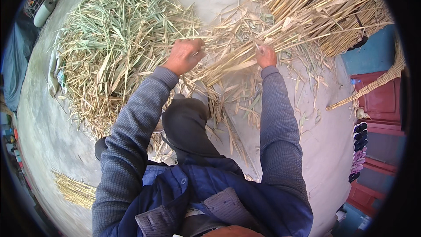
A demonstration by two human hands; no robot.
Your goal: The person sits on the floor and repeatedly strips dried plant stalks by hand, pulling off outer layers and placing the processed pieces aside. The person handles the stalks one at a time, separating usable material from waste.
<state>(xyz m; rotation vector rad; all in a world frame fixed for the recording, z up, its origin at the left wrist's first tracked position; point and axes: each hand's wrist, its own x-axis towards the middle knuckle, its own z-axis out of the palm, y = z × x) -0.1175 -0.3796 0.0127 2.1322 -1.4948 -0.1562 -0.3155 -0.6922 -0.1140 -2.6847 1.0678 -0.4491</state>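
Note:
Long dry reed stalks with papery leaves slant from beside my knees up to the far right. My left hand is raised at their left side, its fingers curled closed; what is in them, if anything, is hidden. Across the stalks, my right hand is closed in a pinch at their right side. A pale sliver shows at its fingertips, too small to name. Stripped leaf scraps lie scattered under and beyond the stalks.
A big heap of green and straw-coloured leaves covers the floor at left. Tied stalk bundles stand at the far right. A broom leans near the red door, with slippers below. Another stalk bundle lies at lower left.

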